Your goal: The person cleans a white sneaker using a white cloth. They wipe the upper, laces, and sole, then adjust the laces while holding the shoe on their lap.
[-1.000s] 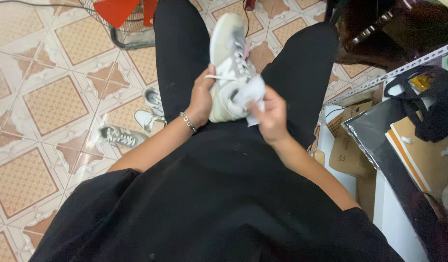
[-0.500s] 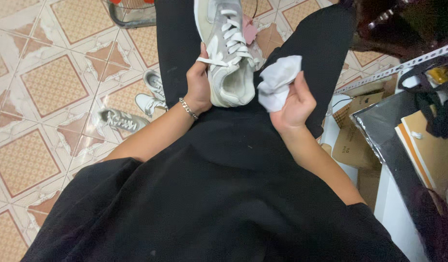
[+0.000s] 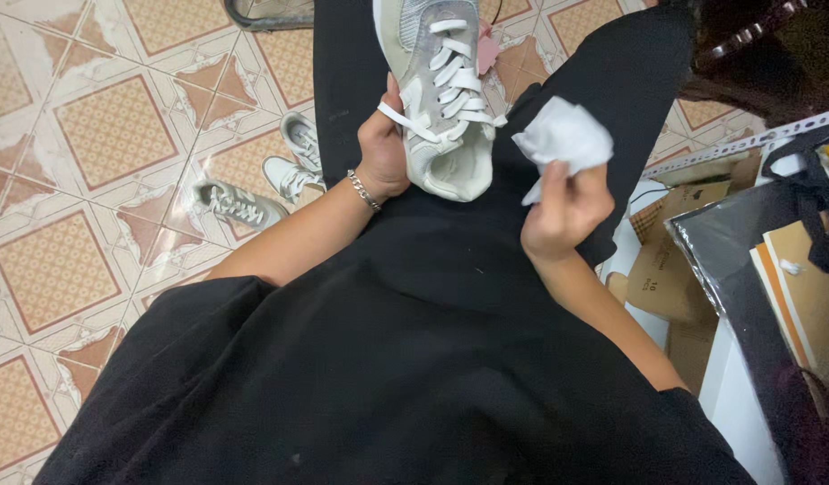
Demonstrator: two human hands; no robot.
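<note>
My black top fills the near part of the view, both forearms reaching out over my lap. My right hand (image 3: 563,211) is closed around a crumpled white wipe (image 3: 563,135), held just to the right of the shoe, not touching it. My left hand (image 3: 383,148), with a silver bracelet (image 3: 362,190) on its wrist, grips a pale grey sneaker (image 3: 437,90) by its side, heel end toward me, white laces up, toe out of frame. The sneaker sits over my black-trousered thighs. Further left on the tiled floor (image 3: 100,135) lie more sneakers (image 3: 253,184). Cardboard boxes (image 3: 670,269) at right.
</note>
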